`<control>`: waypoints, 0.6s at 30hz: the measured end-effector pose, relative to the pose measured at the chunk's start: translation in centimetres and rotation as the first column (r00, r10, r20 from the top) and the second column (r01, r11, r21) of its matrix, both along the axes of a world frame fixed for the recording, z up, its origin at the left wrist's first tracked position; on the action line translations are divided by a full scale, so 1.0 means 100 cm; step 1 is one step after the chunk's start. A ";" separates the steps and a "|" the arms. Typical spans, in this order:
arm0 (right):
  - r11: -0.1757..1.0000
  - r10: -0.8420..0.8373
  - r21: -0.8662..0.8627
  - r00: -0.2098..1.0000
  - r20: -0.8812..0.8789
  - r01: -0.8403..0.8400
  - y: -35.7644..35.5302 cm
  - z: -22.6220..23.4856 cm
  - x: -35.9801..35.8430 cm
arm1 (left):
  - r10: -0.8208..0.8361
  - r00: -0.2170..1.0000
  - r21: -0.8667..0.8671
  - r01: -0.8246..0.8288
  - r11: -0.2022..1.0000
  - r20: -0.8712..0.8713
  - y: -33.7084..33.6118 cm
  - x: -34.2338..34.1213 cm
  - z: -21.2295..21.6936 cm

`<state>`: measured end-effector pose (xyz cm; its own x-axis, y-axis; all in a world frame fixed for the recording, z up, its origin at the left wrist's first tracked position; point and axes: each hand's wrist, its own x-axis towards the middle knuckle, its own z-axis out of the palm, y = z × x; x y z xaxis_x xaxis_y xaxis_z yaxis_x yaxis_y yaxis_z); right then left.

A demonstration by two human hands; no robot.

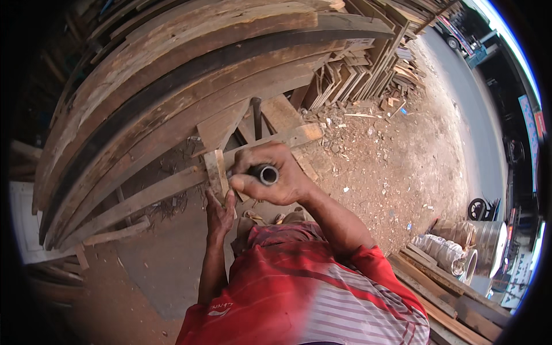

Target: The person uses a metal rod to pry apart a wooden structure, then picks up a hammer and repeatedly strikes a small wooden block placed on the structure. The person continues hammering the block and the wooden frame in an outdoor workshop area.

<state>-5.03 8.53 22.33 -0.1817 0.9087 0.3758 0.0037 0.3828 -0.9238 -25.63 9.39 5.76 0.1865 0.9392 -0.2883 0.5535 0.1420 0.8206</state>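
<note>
My right hand (273,172) is wrapped round a dark tubular handle (268,174) whose hollow round end points up at me. What the handle leads to is hidden below my fist. Just to the left, my left hand (219,214) grips the lower end of a short, pale wooden block (217,169), fingers on one side and thumb on the other. The block stands tilted against a long wooden plank (276,142) that runs crosswise beneath my hands. Beyond the plank, a dark rod-like piece (256,118) lies among boards.
Long, thick timber beams (190,86) are piled along the far left. Cut boards (351,80) lean in a stack at the far side. Wood chips litter the dirt ground (379,155). More planks (448,293) and a metal drum (489,247) are at the right, near a road (466,86).
</note>
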 end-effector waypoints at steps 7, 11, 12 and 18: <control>0.963 -0.263 -0.227 0.699 -0.665 0.147 0.075 -0.032 0.010 | 0.099 0.968 0.040 -0.092 0.995 -0.230 0.003 -0.073 -0.041; 0.969 -0.219 -0.241 0.669 -0.710 0.061 0.094 -0.042 0.034 | 0.190 0.948 0.064 -0.179 0.982 -0.256 -0.004 -0.050 -0.039; 0.965 -0.237 -0.249 0.676 -0.698 0.082 0.096 -0.038 0.038 | 0.225 0.939 0.100 -0.205 0.974 -0.261 -0.005 -0.035 -0.042; 0.966 -0.144 -0.246 0.616 -0.774 -0.084 0.122 -0.060 0.111 | 0.391 0.884 0.148 -0.364 0.920 -0.255 -0.007 0.040 -0.044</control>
